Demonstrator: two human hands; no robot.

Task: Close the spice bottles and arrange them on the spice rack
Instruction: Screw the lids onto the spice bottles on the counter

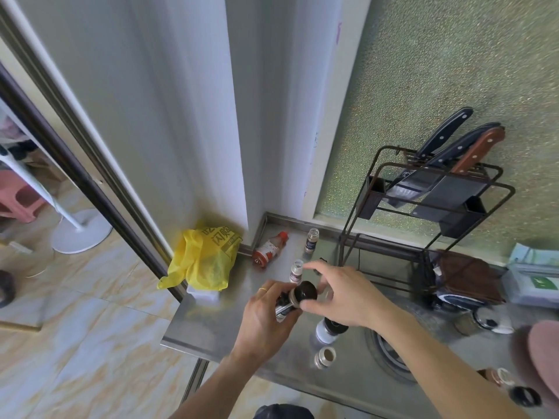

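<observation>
Showing dark printed characters upside down on the yellow plastic bag (205, 258) at nine o'clock, not legible, carrying blurred unreadable labels on the spice bottles (311, 241)

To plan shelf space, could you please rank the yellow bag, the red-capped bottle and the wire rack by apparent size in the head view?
1. Wire rack
2. Yellow bag
3. Red-capped bottle, lying on its side

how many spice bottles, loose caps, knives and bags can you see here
spice bottles: 6 (held one, lying red one, far upright one, clear-capped one, near white one, open one)
loose caps: 1
knives: 3
bags: 1
total: 11
</observation>
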